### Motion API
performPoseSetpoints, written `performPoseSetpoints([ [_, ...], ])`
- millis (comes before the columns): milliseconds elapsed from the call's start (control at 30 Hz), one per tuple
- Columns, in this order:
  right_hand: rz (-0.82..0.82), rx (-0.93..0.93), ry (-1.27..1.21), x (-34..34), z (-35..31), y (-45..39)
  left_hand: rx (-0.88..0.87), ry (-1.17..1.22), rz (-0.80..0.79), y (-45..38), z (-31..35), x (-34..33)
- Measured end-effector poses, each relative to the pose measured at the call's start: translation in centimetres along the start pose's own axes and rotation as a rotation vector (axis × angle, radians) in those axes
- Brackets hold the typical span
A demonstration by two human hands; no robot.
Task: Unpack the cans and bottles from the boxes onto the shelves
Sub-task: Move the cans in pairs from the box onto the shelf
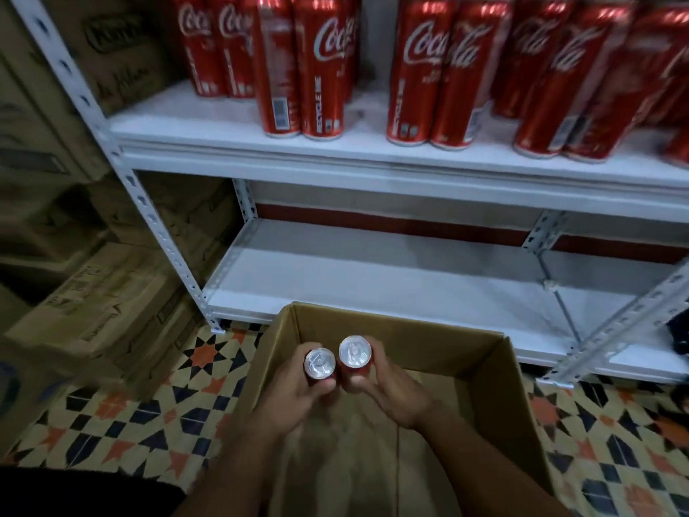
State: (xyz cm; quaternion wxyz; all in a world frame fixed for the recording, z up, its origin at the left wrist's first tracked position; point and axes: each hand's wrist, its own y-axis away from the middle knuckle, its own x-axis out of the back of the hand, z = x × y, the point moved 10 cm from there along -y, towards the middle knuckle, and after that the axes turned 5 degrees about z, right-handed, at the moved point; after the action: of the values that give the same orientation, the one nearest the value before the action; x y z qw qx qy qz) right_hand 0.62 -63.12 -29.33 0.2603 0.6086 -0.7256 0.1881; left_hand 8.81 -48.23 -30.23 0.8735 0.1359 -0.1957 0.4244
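Open cardboard box (391, 341) on the patterned tile floor (123, 434), near edge of the view, directly in front of the white metal shelves (373, 158). Both hands sit over the box, each wrapped around one red can held upright, silver tops facing the camera. Left hand (294, 397) grips the left can (319, 363), fingers curled round its body; right hand (391, 393) grips the right can (355, 352) the same way. The two cans are side by side, touching or nearly so, the right one slightly farther. Box interior below the hands is dim; what it holds cannot be made out. Upper shelf carries rows of tall red cola cans (320, 69) standing upright, in pairs and clusters from left to right, some blurred at the far right. Lower shelf (391, 278) is a white board just beyond the box. Stacked brown cartons (93, 311) stand to the left of the shelf frame.
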Motion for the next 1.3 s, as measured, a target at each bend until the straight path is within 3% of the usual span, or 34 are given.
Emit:
performPoseSetpoints([
  [300,0.205,0.114,-0.176,8.2,-12.3,1.2,-0.082,0.369,0.201,0.2,12.9,6.8],
  [467,0.292,0.239,-0.211,12.6,-19.6,1.1,-0.174,0.444,0.266,0.5,20.6,11.1],
  [700,0.384,0.379,-0.44,14.8,-29.1,0.9,-0.3,0.549,0.357,1.8,28.9,16.7],
  [967,0.338,0.455,-0.42,13.9,-36.1,-0.7,-0.328,0.502,0.611,3.4,31.3,24.2],
  [1067,0.333,0.475,-0.382,13.2,-37.6,-2.0,-0.314,0.49,0.651,2.9,31.1,26.4],
  [1300,0.266,0.433,-0.554,11.5,-39.1,-7.8,-0.31,0.456,0.743,-0.6,30.3,32.5],
])
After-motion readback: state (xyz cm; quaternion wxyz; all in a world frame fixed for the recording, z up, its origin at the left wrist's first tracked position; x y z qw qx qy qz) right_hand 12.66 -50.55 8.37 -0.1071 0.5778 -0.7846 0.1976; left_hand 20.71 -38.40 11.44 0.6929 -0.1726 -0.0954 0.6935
